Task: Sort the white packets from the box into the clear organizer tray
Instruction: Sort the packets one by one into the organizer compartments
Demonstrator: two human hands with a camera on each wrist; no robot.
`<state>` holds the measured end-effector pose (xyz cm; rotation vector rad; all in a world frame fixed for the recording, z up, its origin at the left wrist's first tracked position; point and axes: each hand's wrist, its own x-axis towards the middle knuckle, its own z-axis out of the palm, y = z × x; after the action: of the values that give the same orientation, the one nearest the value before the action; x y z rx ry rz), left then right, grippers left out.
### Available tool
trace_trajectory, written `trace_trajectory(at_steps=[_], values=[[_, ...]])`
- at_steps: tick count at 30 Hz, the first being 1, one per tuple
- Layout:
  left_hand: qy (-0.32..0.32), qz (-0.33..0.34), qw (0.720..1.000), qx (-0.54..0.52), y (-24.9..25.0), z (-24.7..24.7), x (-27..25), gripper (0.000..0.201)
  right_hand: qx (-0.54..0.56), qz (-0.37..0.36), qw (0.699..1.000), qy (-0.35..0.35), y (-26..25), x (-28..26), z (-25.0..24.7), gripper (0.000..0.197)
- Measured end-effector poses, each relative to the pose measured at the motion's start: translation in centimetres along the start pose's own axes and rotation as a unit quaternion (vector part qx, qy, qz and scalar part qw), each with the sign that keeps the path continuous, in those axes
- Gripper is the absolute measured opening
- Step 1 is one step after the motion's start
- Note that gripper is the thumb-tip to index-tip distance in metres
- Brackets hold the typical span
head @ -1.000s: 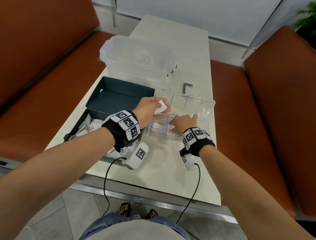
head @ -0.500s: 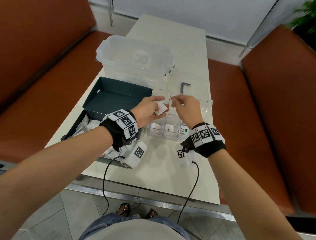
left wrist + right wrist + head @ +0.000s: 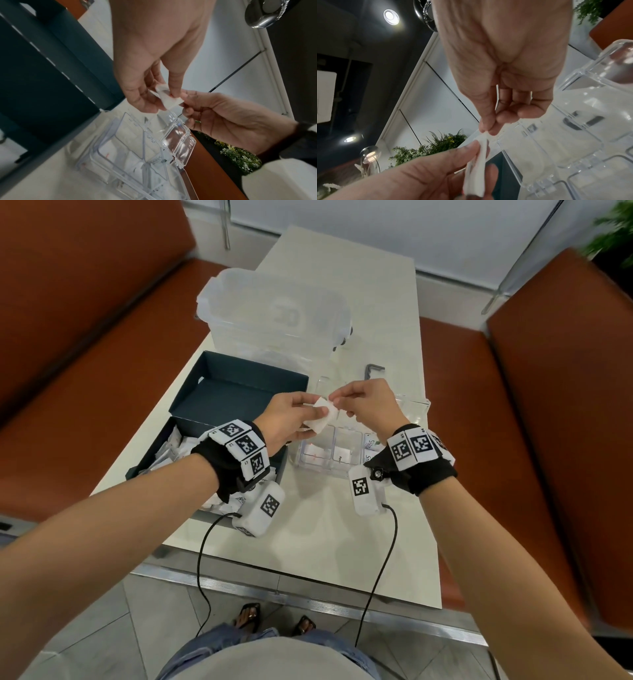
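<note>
Above the tray point(image 3: 416, 405), the left hand point(image 3: 286, 422) holds a few white packets point(image 3: 322, 414) while the right hand point(image 3: 368, 402) pinches one corner; its grip should peel off a single packet and lower it into an unfilled compartment.

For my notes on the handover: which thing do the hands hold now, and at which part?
Both hold white packets: left hand grips the stack's near end, right hand pinches its far corner.
</note>
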<state>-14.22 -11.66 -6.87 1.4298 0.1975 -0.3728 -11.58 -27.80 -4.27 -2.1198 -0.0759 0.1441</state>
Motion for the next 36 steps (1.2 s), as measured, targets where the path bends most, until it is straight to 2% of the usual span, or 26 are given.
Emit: trace_trajectory(at_steps=[5,10,14,17,22,25,30,36], values=[[0.016,-0.004,1.0,0.009,-0.4,-0.8,0.0,0.029,0.013,0.047,0.998,-0.031,0.0,0.4,0.8,0.013],[0.028,0.001,0.999,0.017,-0.6,-1.1,-0.5,0.027,0.026,0.023,0.996,-0.08,0.0,0.2,2.0,0.015],[0.029,-0.002,0.999,0.014,-0.8,-1.4,-0.5,0.027,0.016,0.025,0.999,-0.041,0.5,1.1,1.8,0.016],[0.054,-0.01,0.998,0.034,-0.6,-2.0,-0.4,0.023,-0.095,0.003,0.995,-0.004,1.5,1.9,2.2,0.018],[0.073,-0.023,0.996,0.04,-0.4,-2.3,-0.4,0.021,-0.341,0.01,0.939,-0.047,3.2,1.5,5.7,0.027],[0.066,-0.022,0.996,0.046,-0.3,-2.4,-0.5,0.02,-0.409,0.014,0.912,-0.038,4.4,1.3,7.3,0.026],[0.062,-0.023,0.997,0.047,-0.3,-2.6,-0.7,0.021,-0.526,-0.029,0.849,-0.04,5.2,1.4,7.7,0.022],[0.061,-0.024,0.997,0.047,-0.4,-2.6,-0.7,0.021,-0.591,-0.031,0.797,-0.117,5.3,2.0,7.2,0.024]])
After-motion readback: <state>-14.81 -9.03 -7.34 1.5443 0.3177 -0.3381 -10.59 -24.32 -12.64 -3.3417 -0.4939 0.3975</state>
